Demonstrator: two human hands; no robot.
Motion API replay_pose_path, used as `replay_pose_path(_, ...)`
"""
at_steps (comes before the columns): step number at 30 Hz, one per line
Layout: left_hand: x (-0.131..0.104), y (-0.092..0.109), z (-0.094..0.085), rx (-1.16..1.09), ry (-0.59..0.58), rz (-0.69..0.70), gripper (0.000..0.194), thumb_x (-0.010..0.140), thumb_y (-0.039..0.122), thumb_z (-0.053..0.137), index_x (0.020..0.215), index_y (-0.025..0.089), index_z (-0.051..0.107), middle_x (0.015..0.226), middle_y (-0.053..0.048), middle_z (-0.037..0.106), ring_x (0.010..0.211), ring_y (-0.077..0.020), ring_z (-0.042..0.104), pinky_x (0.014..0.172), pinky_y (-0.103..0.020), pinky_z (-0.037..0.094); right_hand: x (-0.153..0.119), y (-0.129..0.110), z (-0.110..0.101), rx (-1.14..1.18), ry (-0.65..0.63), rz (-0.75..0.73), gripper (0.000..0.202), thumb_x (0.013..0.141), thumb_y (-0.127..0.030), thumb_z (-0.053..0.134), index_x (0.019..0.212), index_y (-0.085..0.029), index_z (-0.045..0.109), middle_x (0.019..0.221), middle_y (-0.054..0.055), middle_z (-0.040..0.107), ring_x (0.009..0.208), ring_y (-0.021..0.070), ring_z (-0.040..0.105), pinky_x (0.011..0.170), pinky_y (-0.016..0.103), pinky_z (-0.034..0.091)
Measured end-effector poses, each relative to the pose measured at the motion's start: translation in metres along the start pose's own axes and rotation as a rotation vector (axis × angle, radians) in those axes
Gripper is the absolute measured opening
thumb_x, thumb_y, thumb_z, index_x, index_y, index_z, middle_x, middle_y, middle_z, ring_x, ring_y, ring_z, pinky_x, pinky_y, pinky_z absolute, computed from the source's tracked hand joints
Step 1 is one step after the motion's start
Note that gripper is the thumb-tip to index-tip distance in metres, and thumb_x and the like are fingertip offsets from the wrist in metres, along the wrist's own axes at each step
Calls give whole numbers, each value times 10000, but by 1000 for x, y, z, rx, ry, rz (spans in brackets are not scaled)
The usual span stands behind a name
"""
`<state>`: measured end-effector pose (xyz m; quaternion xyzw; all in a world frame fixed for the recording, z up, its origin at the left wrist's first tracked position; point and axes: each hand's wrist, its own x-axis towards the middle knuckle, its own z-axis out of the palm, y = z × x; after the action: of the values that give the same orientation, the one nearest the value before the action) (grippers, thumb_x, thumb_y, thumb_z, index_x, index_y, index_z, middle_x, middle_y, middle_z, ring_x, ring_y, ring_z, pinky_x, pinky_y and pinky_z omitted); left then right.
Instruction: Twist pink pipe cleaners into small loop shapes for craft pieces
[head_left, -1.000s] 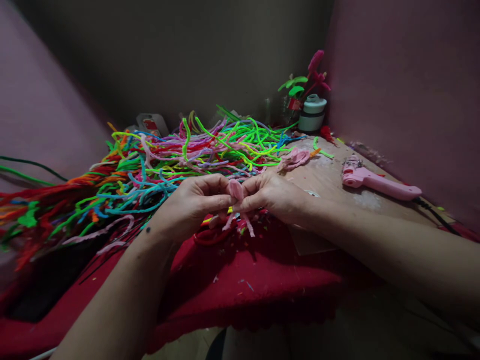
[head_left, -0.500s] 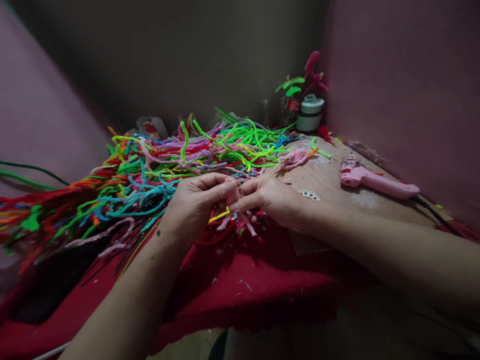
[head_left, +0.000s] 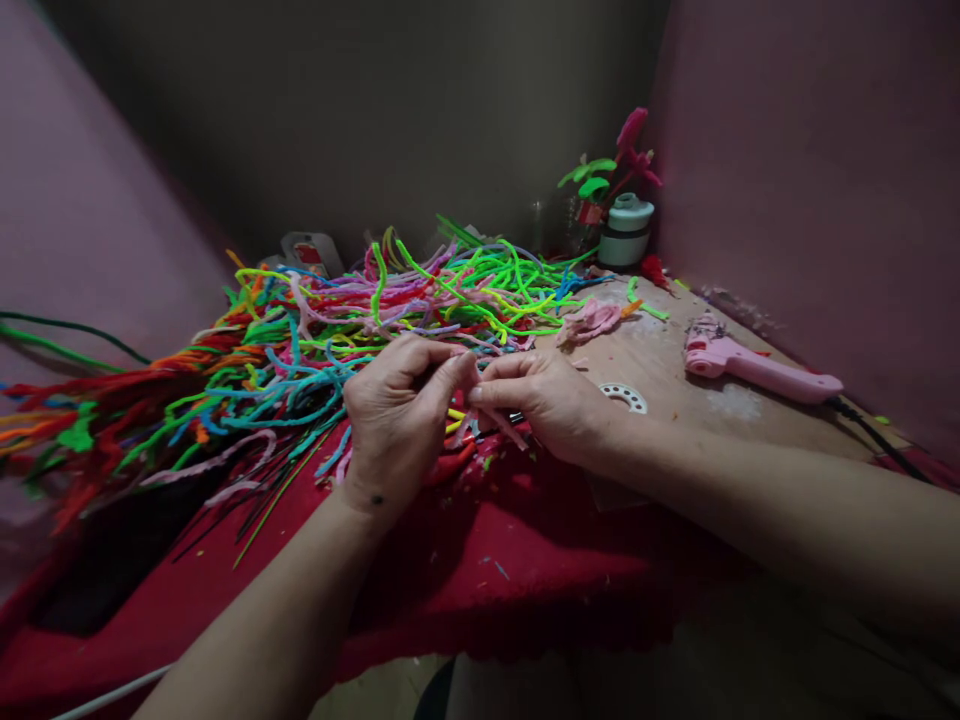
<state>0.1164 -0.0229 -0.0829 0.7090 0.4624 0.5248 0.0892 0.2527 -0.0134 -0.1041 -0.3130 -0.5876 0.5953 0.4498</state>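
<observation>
My left hand [head_left: 409,405] and my right hand [head_left: 536,400] meet over the front of the table, their fingertips almost touching. Between them is a pink pipe cleaner [head_left: 502,428], pinched by the thumb and fingers of each hand. Its pale fuzzy end sticks out below my right fingers, while the rest is mostly covered by the fingers. Just behind and left of my hands spreads a large heap of pipe cleaners [head_left: 300,385] in green, blue, pink, red and orange. Under my hands lie yellow and red pieces, partly hidden.
A pink glue gun [head_left: 765,368] with a black cord lies on the board [head_left: 660,340] at the right. Near my right hand is a white ring with holes [head_left: 635,398]. A white jar [head_left: 625,232] and pipe-cleaner flowers [head_left: 634,150] stand behind. Red cloth [head_left: 540,570] covers the front.
My left hand has turned at the wrist, its back rising. The pink pipe cleaner's loose end now points more to the right, and my right fingers have shifted slightly up. The view has moved a little.
</observation>
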Motion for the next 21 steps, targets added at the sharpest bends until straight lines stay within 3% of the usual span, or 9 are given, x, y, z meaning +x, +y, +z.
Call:
replay_pose_path(8,4,-6,-1,-56,-75,-142,123,732,217,614,643,150,664,607,5,635,565,-111,562,566,-222,454,0,0,-1,-3,-40,19,288,688,-182,586,425,-150,475,375,-54,428,353,46,336,414,227,250)
replay_pose_path(11,5,-9,0,47,-48,20,119,725,221,619,631,157,654,633,1,622,624,-113,564,629,-225,452,2,3,-2,-2,-28,24,272,680,-170,580,424,-150,489,364,-50,425,338,50,332,402,233,239)
replay_pose_path(13,7,-11,-1,60,-38,38,125,741,231,603,646,166,651,646,3,614,622,-105,553,628,-219,447,3,6,-2,31,5,41,232,672,-187,599,456,-147,524,380,-45,445,339,55,337,395,237,228)
replay_pose_path(17,16,-14,-11,-195,-12,-305,163,774,324,567,786,173,626,608,21,569,440,-68,442,425,-196,358,7,6,-4,105,99,59,247,671,-271,656,493,-142,542,416,-37,458,379,59,339,422,244,236)
replay_pose_path(18,18,-14,-13,-246,-77,-369,198,771,358,568,787,167,620,601,18,566,427,-68,432,408,-194,339,8,5,-5,108,126,43,276,670,-291,668,484,-146,526,419,-41,447,391,58,336,434,245,239)
replay_pose_path(21,19,-11,-18,-219,-437,-418,249,716,395,625,714,145,627,592,0,580,471,-84,464,446,-199,351,9,4,-7,103,169,-12,319,672,-336,683,491,-152,495,447,-49,436,424,55,338,455,246,236)
